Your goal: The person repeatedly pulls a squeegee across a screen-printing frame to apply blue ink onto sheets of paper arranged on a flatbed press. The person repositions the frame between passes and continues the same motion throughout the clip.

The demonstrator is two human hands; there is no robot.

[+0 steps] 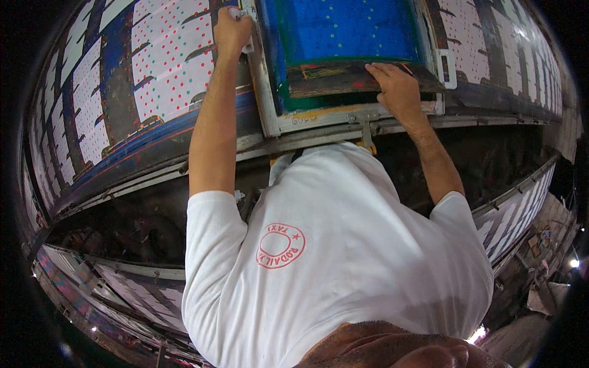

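A silk-screen frame (267,110) lies in front of me, its mesh (343,27) blue with small pale dots and a dark green border. My left hand (232,34) is closed round a white handle (248,48) on the frame's left side; its fingers are partly hidden. Across the near end of the mesh lies a wide, paint-stained squeegee (334,80). My right hand (397,91) grips its right part, the fingers over the top edge and the thumb out of clear sight.
Fabric panels with red and green dots (173,67) lie on the long table to the left. More dotted panels (461,37) are on the right. A second white handle (449,69) juts from the frame's right side. A metal rail (257,147) runs along the near table edge.
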